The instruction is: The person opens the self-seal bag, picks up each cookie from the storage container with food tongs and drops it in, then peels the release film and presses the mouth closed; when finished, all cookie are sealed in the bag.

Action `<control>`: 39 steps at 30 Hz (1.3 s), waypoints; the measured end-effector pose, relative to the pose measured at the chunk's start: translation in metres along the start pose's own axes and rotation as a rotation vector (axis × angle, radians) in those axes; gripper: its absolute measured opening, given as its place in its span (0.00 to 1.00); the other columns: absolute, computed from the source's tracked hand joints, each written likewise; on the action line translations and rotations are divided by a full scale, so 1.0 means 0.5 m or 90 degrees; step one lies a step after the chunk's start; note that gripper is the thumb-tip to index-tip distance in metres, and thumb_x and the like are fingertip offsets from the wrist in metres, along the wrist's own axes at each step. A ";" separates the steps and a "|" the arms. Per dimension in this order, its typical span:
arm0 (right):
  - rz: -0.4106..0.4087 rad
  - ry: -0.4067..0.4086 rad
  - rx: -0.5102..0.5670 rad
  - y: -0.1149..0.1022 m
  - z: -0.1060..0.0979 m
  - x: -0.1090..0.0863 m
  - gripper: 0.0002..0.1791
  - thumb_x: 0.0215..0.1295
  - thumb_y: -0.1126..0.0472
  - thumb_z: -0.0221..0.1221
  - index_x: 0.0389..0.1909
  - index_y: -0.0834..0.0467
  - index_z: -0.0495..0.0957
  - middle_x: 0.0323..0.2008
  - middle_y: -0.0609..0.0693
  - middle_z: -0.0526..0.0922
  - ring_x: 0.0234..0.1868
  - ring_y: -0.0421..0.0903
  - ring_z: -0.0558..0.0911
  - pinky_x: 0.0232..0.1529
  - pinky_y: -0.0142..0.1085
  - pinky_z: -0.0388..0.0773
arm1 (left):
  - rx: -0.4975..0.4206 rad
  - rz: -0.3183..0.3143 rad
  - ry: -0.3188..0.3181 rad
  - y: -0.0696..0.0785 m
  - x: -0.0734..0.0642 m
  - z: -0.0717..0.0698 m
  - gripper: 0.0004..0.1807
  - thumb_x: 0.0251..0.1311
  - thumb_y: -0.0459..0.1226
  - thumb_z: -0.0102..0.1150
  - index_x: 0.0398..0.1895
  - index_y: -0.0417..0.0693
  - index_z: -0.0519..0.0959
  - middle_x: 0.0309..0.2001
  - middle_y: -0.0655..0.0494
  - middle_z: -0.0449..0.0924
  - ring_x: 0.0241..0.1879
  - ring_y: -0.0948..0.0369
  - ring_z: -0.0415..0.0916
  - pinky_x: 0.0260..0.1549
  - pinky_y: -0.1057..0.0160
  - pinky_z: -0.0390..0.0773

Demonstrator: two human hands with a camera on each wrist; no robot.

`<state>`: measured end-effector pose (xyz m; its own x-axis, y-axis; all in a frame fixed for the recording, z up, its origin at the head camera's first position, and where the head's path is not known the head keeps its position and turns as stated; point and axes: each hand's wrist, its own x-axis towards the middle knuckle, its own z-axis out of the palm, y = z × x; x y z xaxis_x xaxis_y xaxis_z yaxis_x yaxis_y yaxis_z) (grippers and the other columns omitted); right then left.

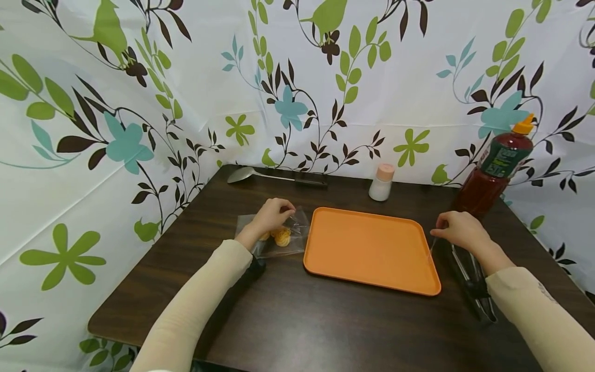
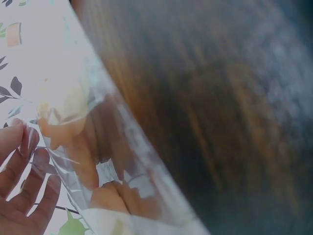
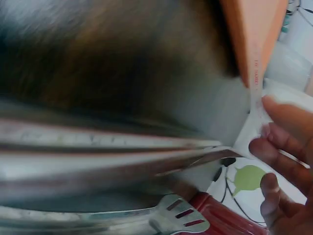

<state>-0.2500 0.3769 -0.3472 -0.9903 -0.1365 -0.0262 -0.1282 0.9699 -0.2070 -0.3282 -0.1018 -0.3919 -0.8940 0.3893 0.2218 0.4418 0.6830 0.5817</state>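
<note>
My left hand point(image 1: 274, 216) pinches the upper edge of a clear plastic bag point(image 1: 298, 244) on the left of the table. Inside the bag lie yellow, rounded pieces point(image 1: 282, 237) that look like pasta nests. In the left wrist view the crinkled bag point(image 2: 124, 152) stretches away from the fingers point(image 2: 44, 196). Over the right edge of the orange tray point(image 1: 372, 250), my right hand point(image 1: 462, 230) pinches a thin clear plastic strip point(image 1: 433, 247). Red print shows on the strip point(image 3: 256, 73) in the right wrist view. Metal tongs point(image 1: 475, 287) lie beneath the right wrist.
A red bottle with an orange cap point(image 1: 495, 155) stands behind my right hand. At the back are a shaker with a pink lid point(image 1: 381, 183) and a metal spoon with a dark handle point(image 1: 279, 177). A patterned cloth point(image 1: 325, 103) hangs behind the dark table point(image 1: 325, 315).
</note>
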 end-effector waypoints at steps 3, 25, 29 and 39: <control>-0.005 0.020 -0.018 -0.002 -0.006 -0.008 0.09 0.56 0.60 0.68 0.29 0.61 0.79 0.22 0.51 0.78 0.24 0.47 0.73 0.25 0.41 0.73 | 0.005 0.002 -0.002 0.001 0.001 0.000 0.09 0.68 0.39 0.58 0.41 0.45 0.85 0.39 0.52 0.86 0.37 0.59 0.81 0.43 0.58 0.80; -0.047 -0.047 -0.031 -0.010 0.018 0.025 0.18 0.60 0.66 0.62 0.49 0.71 0.74 0.38 0.64 0.82 0.35 0.56 0.81 0.36 0.51 0.80 | 0.006 0.004 -0.016 0.000 -0.002 -0.001 0.10 0.67 0.39 0.59 0.42 0.44 0.85 0.39 0.53 0.86 0.36 0.60 0.80 0.41 0.60 0.80; -0.051 -0.046 -0.062 -0.018 0.012 0.027 0.13 0.61 0.66 0.59 0.43 0.71 0.78 0.34 0.62 0.82 0.32 0.52 0.80 0.36 0.51 0.79 | 0.006 0.002 -0.013 0.000 -0.003 0.000 0.09 0.67 0.39 0.59 0.41 0.45 0.85 0.38 0.54 0.86 0.36 0.61 0.80 0.41 0.60 0.80; -0.036 -0.010 0.021 -0.033 0.010 0.010 0.15 0.66 0.64 0.57 0.45 0.71 0.80 0.40 0.67 0.81 0.32 0.52 0.78 0.33 0.48 0.78 | -0.006 0.018 -0.019 0.001 0.001 0.003 0.11 0.67 0.39 0.59 0.43 0.42 0.85 0.39 0.52 0.86 0.36 0.60 0.80 0.40 0.60 0.80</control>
<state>-0.2528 0.3591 -0.3486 -0.9805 -0.1944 -0.0284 -0.1821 0.9533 -0.2409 -0.3284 -0.1001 -0.3926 -0.8784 0.4268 0.2149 0.4661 0.6659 0.5826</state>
